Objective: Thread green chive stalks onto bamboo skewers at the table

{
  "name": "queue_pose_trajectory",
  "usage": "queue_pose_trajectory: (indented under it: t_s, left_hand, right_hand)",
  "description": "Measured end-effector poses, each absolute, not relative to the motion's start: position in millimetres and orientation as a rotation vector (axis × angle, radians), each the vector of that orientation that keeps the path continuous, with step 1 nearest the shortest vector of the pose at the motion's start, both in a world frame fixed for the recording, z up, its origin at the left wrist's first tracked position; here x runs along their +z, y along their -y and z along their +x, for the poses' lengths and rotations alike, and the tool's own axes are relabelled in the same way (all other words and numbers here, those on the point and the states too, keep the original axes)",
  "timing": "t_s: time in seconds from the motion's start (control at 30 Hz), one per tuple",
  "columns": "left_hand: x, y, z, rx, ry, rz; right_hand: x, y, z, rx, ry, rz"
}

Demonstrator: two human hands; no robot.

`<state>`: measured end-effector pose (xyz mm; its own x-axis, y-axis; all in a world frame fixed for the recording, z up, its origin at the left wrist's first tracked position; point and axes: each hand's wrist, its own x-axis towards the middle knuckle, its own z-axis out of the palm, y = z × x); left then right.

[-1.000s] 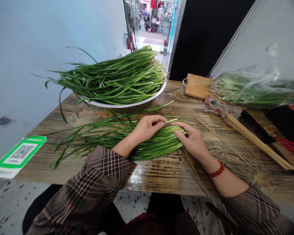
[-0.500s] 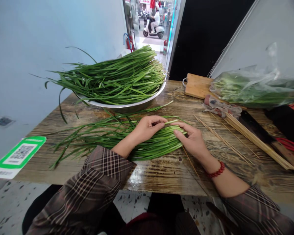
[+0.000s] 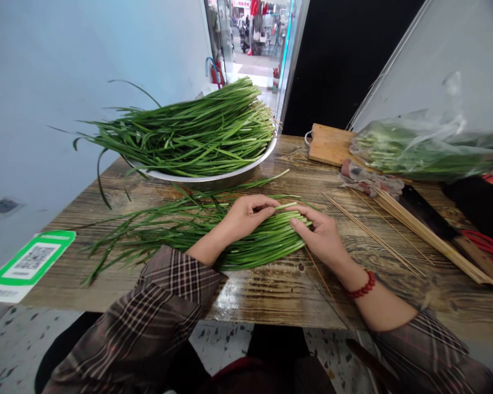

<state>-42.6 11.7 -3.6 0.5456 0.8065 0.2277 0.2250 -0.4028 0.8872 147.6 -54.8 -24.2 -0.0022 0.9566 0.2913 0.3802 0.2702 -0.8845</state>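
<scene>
A bunch of long green garlic chives lies on the wooden table, pale stem ends to the right and loose leaves fanned out to the left. My left hand rests over the upper side of the bunch, thumb and forefinger pinched on a stalk near its pale end. At the stem ends, my right hand closes around the bunch, thumb on the near side and fingers on the far side. A thin brown stick slants from beneath the right hand toward the table's front edge.
Behind the bunch stands a metal bowl heaped with chives. Rightward lie bamboo skewers, a knife, a crumpled cloth, a cutting board and a plastic bag of greens. A QR-code card sits at the left edge.
Both hands and the chives stay almost exactly where they were. Outside the doorway, the rider on the white scooter has gone from view.
</scene>
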Motion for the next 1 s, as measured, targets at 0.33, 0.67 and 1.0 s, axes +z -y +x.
queue_pose_trajectory:
  t_s: [0.33, 0.67, 1.0]
  left_hand:
    - [-2.6, -11.1, -43.3, 0.857, -0.832, 2.031]
    - [-4.7, -10.0, -42.9, 0.814, -0.775, 2.058]
    - [-4.5, -29.3, -45.0, 0.780, -0.944, 2.194]
  right_hand:
    - [-31.6, 53.5, 145.6, 0.826, 1.445, -1.244]
    - [-33.8, 54.0, 145.4, 0.778, 1.492, -1.249]
    - [-42.6, 48.3, 149.3, 0.685, 1.556, -1.240]
